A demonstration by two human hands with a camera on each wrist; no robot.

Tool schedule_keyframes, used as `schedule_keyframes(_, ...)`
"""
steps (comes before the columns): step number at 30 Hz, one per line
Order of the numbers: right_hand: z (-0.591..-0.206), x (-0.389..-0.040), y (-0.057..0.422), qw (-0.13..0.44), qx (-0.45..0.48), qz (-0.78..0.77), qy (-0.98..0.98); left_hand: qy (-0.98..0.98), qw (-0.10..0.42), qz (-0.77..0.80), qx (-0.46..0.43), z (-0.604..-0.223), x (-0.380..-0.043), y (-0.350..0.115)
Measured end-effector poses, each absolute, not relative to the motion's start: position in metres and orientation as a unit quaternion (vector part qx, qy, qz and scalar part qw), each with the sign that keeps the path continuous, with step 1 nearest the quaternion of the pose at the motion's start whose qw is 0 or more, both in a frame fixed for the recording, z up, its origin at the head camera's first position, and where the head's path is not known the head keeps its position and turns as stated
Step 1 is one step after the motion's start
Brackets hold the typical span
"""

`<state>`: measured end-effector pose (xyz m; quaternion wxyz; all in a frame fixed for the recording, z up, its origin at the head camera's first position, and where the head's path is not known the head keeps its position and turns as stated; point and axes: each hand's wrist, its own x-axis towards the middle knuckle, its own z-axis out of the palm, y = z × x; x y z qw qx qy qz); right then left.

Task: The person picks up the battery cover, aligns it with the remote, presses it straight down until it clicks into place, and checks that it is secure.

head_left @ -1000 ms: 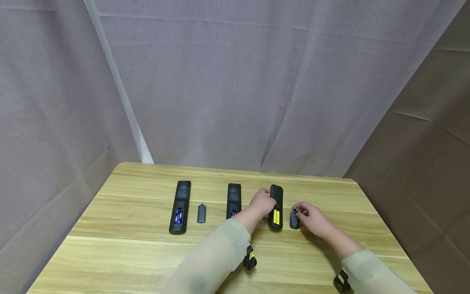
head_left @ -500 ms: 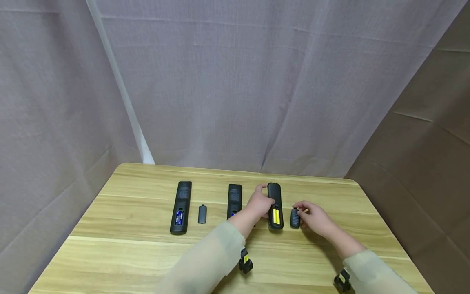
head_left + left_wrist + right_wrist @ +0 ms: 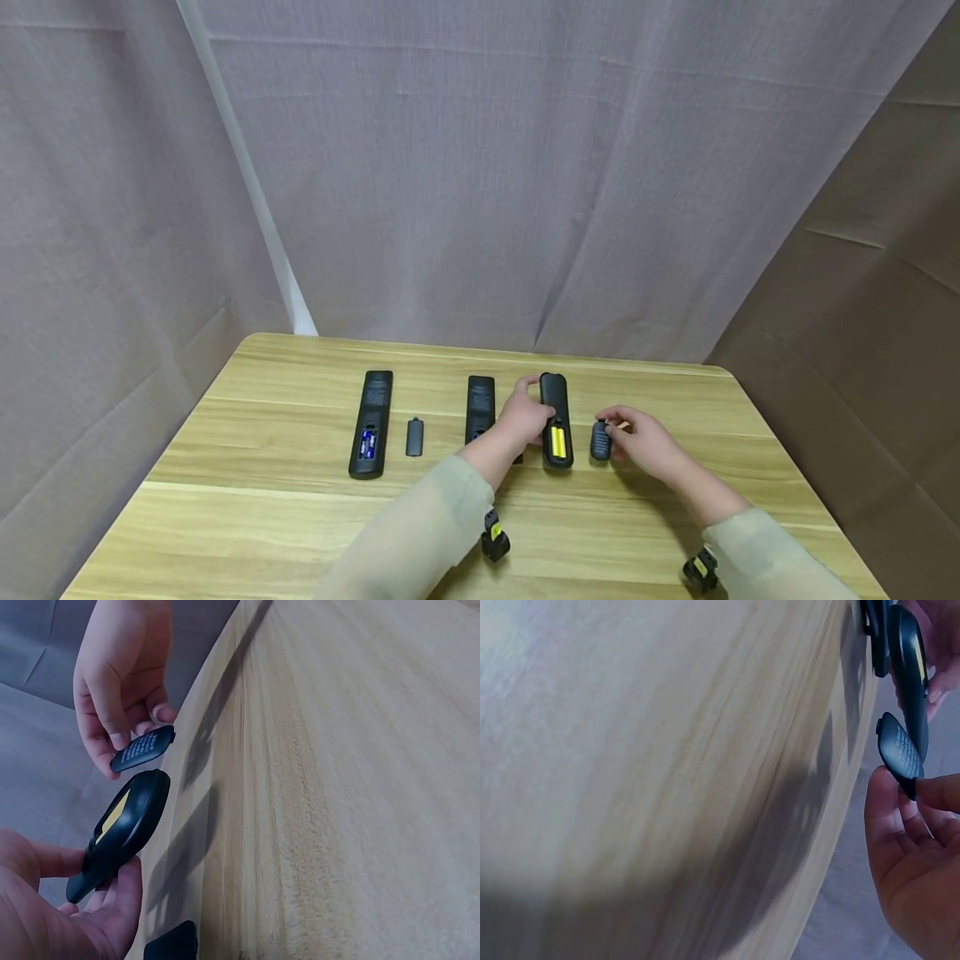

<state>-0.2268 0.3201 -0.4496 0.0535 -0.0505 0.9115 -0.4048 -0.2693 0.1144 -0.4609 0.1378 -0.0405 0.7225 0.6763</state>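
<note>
My left hand (image 3: 522,417) grips a black remote control (image 3: 553,393) by its sides, thumb over its back. The battery compartment faces up uncovered, with yellow batteries (image 3: 558,442) lying in it. To the right, my right hand (image 3: 643,443) pinches a small dark battery cover (image 3: 600,442) between thumb and fingers. Lines of print show on the face of the cover (image 3: 144,748) in the left wrist view, where it hangs a short gap away from the remote's end. Both things are held above the tabletop, their shadows falling on the wood.
On the wooden table (image 3: 247,433), another black remote (image 3: 375,392) lies at the left with blue batteries (image 3: 367,444) showing. A loose battery cover (image 3: 415,437) lies beside it. A further remote (image 3: 480,400) is partly hidden behind my left arm. Grey curtains (image 3: 420,183) hang behind the table.
My left hand has shifted a little to the left with the remote, widening the space to the cover. The right hand holds the cover in nearly the same place, raised slightly.
</note>
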Motion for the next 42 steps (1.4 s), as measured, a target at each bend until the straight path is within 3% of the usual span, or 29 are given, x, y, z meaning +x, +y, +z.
schedule_keyframes(24,-0.436,-0.222,0.293,0.050,-0.095,-0.450,0.887,0.716,0.142,0.681,-0.052,-0.463,-0.268,0.114)
schedule_keyframes(42,-0.433,-0.218,0.277,0.079,-0.115,-0.471,0.871,0.721,0.150,0.675,-0.044,-0.462,-0.262,0.106)
